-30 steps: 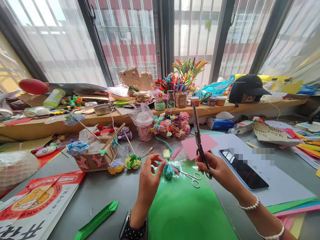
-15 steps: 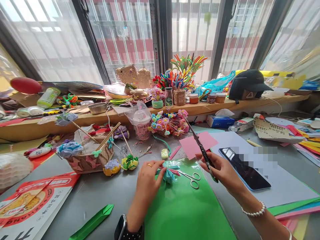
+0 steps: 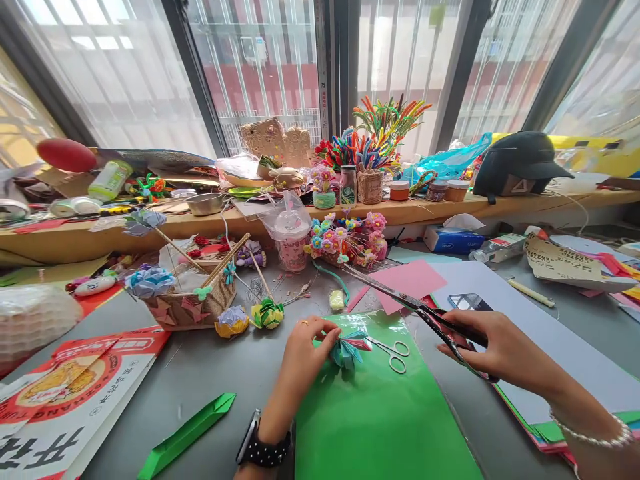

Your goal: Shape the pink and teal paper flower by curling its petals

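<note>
My left hand (image 3: 306,352) pinches a small folded paper piece (image 3: 349,347), teal with a pink strip, on the far edge of a green plastic sheet (image 3: 380,420). My right hand (image 3: 493,347) grips the handles of large dark scissors (image 3: 400,298). Their blades lie low and point left over a pink paper square (image 3: 407,280). A small pair of silver scissors (image 3: 393,351) lies on the green sheet between my hands. A phone (image 3: 467,303) shows partly behind my right hand.
A basket of paper flowers on sticks (image 3: 187,303) stands at left, with loose paper balls (image 3: 267,313) beside it. A folded green strip (image 3: 187,433) lies near the front. A printed poster (image 3: 60,407) covers the left. A cluttered wooden sill (image 3: 250,230) runs behind.
The large scissors have swung from upright to nearly flat, pointing left, as my right hand moved right and down. My left hand came down onto the folded paper piece.
</note>
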### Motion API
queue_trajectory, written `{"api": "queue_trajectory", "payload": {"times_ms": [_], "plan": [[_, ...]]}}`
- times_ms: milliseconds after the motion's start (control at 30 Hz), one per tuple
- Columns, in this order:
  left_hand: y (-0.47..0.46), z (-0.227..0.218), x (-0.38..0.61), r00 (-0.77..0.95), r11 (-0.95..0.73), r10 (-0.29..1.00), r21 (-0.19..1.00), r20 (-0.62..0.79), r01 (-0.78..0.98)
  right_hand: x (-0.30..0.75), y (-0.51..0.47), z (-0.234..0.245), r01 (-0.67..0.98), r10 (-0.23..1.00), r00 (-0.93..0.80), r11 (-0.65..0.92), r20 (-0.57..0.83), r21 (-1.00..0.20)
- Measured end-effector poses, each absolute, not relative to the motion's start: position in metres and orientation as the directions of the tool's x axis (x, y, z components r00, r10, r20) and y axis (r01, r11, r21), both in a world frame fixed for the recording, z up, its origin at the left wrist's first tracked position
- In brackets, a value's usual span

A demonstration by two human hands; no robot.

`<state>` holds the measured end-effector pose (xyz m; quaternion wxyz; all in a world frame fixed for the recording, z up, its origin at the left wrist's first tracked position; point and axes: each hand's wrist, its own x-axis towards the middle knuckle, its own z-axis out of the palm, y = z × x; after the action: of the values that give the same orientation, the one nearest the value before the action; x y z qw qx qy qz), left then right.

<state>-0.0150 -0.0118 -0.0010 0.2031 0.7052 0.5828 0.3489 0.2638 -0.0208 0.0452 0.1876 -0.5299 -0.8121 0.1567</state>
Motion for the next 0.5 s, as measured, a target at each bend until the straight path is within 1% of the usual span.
{"api": "queue_trajectory", "payload": {"times_ms": [100, 200, 267, 367, 433, 500], "plan": [[-0.012, -0.001, -0.016, 0.058, -0.234, 0.962, 0.697, 0.266, 0.678, 0.277, -0.023, 0.048, 0.831, 0.914, -0.388, 0.402, 0.116, -0.385], [-0.011, 0.001, -0.021, 0.083, -0.252, 0.960, 0.701, 0.267, 0.667, 0.288, -0.025, 0.047, 0.843, 0.910, -0.412, 0.403, 0.054, -0.356], [-0.011, 0.002, -0.026, 0.096, -0.238, 0.968, 0.729, 0.232, 0.642, 0.292, -0.026, 0.046, 0.845, 0.902, -0.431, 0.408, 0.011, -0.347], [-0.010, 0.002, -0.032, 0.073, -0.142, 0.990, 0.800, 0.123, 0.583, 0.294, -0.026, 0.044, 0.846, 0.898, -0.440, 0.408, -0.018, -0.343], [-0.010, 0.000, -0.032, 0.073, -0.096, 0.995, 0.830, 0.067, 0.550, 0.293, -0.027, 0.043, 0.832, 0.891, -0.453, 0.419, -0.011, -0.364], [-0.011, -0.003, -0.030, 0.096, -0.091, 0.994, 0.842, 0.047, 0.532, 0.292, -0.027, 0.041, 0.801, 0.894, -0.442, 0.430, 0.074, -0.417]]}}
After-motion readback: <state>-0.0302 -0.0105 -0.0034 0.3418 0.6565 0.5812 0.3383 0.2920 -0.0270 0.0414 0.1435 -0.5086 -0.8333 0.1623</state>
